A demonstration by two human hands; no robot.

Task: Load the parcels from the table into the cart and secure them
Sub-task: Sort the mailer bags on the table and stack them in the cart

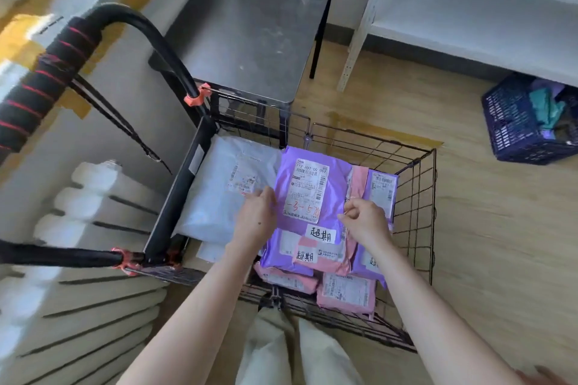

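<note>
Gripping the purple parcel (308,194) by its side edges, left hand (255,219) and right hand (366,223) hold it atop the other parcels (347,292) in the cart (179,194) — lay it flat; keep corners inside the wire.

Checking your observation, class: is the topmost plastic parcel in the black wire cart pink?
No: the topmost plastic parcel is purple with a white shipping label.

Both hands, left hand (255,216) and right hand (366,220), grip the top purple parcel (308,194) over the wire cart (416,203), near its right wall.
</note>
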